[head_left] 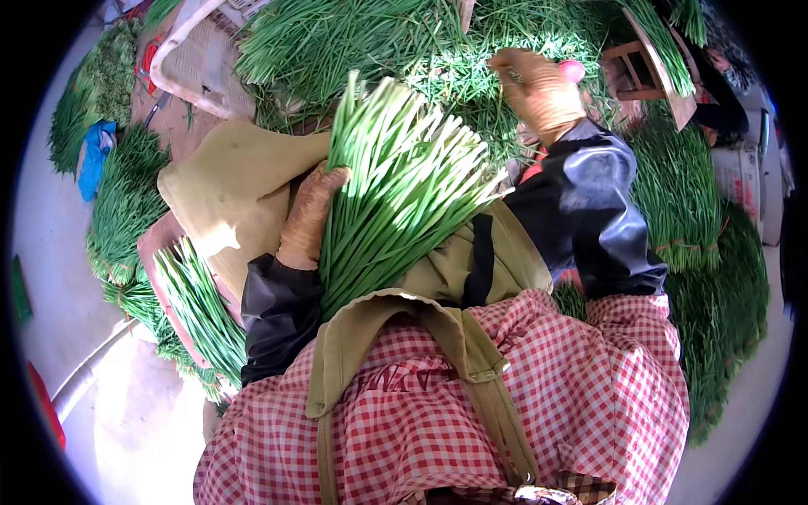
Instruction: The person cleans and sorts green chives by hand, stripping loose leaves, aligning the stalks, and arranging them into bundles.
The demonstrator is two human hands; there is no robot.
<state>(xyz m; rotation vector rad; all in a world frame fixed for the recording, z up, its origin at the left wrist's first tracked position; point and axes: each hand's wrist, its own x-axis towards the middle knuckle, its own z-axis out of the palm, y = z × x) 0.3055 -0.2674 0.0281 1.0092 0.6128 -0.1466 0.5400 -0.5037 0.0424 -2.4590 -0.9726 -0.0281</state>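
Note:
A thick bunch of green stalks (404,185) rests on my lap, its pale cut ends fanned toward the top and right. My left hand (311,215), in a tan glove, wraps round the bunch's left side. To the upper right, apart from the bunch, my right hand (539,91) is gloved too and hovers over loose green stalks (459,80). Its fingers are bent, and whether they hold anything is hard to make out. A small pink round thing (571,71) shows beside that hand.
Tied green bundles (673,194) are stacked at the right, and more (126,202) lie at the left. A white plastic basket (181,63) stands at the upper left. A small wooden stool (631,71) is at the upper right. Beside my left arm, more stalks (198,303) lie.

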